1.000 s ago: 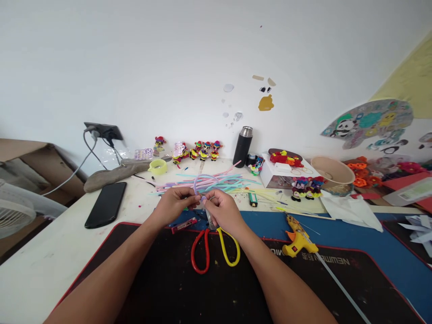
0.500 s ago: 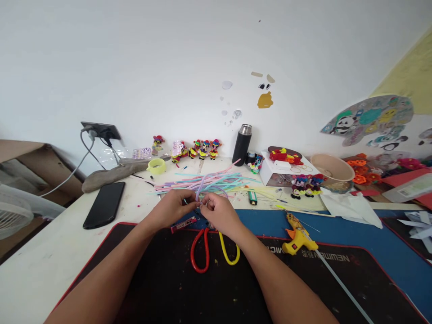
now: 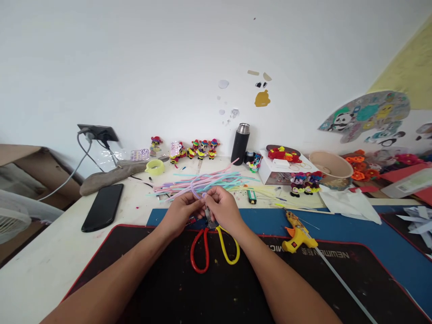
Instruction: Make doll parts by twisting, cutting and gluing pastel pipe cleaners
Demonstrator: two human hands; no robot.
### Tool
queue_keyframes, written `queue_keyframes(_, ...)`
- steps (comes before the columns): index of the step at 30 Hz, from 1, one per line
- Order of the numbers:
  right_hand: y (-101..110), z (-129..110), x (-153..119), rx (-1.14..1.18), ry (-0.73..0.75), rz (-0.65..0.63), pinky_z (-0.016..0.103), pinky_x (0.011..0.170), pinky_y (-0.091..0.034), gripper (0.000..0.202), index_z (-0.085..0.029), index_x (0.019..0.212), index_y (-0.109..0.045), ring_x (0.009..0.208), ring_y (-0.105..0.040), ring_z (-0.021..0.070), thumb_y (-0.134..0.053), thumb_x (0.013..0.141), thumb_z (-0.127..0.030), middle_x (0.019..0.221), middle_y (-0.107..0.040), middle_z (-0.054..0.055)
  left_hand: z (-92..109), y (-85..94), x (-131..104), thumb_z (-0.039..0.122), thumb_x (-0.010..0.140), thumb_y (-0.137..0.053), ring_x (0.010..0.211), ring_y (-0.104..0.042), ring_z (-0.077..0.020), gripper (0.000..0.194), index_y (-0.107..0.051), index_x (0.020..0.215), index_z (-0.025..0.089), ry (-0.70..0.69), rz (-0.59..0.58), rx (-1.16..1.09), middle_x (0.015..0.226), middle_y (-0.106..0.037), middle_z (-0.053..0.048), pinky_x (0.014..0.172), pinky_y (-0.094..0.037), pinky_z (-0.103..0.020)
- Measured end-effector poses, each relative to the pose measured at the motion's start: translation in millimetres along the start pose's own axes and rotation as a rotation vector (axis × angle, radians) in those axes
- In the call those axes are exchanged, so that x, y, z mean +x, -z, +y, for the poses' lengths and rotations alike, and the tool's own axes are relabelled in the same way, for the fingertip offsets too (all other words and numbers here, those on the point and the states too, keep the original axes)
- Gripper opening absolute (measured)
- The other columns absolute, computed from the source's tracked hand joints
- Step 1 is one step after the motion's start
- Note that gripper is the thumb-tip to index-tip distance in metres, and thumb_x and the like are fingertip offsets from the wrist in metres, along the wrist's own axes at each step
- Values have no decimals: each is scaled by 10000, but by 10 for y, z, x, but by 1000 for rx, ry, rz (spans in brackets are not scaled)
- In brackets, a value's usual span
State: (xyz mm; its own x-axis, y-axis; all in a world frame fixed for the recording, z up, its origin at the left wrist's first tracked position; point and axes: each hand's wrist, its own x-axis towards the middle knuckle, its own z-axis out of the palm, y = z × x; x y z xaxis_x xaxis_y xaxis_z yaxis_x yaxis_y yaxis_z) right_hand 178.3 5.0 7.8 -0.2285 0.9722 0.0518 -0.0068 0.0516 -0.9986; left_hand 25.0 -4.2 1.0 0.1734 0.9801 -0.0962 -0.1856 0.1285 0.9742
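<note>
Between my two hands is a lavender pipe cleaner point(image 3: 195, 192), bent, its upper part standing above the fingers. My left hand point(image 3: 180, 212) is closed and pinches it from the left. Pressed close beside it, my right hand point(image 3: 222, 209) is closed on the same pipe cleaner; its far end is hidden by the fingers. Just below the hands lie scissors point(image 3: 200, 252) with one red and one yellow handle, their blades partly covered. Behind the hands spreads a pile of pink, lavender and mint pipe cleaners point(image 3: 216, 180).
A yellow glue gun point(image 3: 299, 236) lies on the black mat point(image 3: 162, 283) at right. On the left is a phone point(image 3: 103, 207). Along the wall stand several small figures point(image 3: 203, 149), a black thermos point(image 3: 240, 144) and a roll of tape point(image 3: 155, 167). A white box point(image 3: 270, 173) is right of them.
Both hands have turned slightly, and my right hand has lifted a little. The pipe cleaner's loop above the fingers looks smaller. More of the scissors' blades shows.
</note>
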Motion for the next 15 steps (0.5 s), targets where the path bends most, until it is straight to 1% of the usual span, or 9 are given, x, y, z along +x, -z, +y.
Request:
queue_keyframes(3, 15, -25, 2, 10, 12, -26, 196, 328, -318, 166, -224, 849, -517, 322, -458, 85, -608, 900, -352, 568, -603, -72, 33, 41, 12, 458, 664, -902, 579, -625, -139, 376, -714, 742, 142, -9, -17, 42, 683, -705, -32, 579, -513, -254)
queue_keyframes(7, 12, -26, 7, -8, 0, -58, 194, 329, -316, 151, -230, 848, -519, 310, -437, 85, -607, 903, -340, 512, -551, -94, 128, 129, 42, 498, 676, -885, 585, -625, -142, 388, -710, 724, 155, -33, 6, 53, 685, -704, -29, 576, -508, -254)
queue_keyframes(9, 4, -18, 5, -18, -15, -65, 194, 334, -327, 136, -235, 848, -522, 307, -426, 88, -611, 897, -325, 481, -516, -108, 182, 171, 43, 500, 688, -874, 607, -632, -153, 374, -717, 725, 162, -67, -5, 156, 688, -706, -27, 586, -510, -258)
queue_keyframes(13, 3, -7, -3, -39, -13, -73, 196, 345, -338, 110, -240, 847, -518, 309, -416, 89, -603, 893, -294, 463, -486, -117, 265, 221, 18, 510, 759, -808, 612, -615, -154, 352, -708, 728, 173, -179, -4, 426, 651, -677, -4, 607, -499, -259)
queue_keyframes(15, 9, 4, -5, -67, -11, -80, 197, 354, -349, 93, -238, 849, -523, 315, -429, 89, -598, 889, -277, 470, -487, -115, 279, 240, 14, 513, 792, -773, 598, -601, -148, 350, -693, 733, 177, -196, -12, 508, 634, -658, 8, 594, -474, -250)
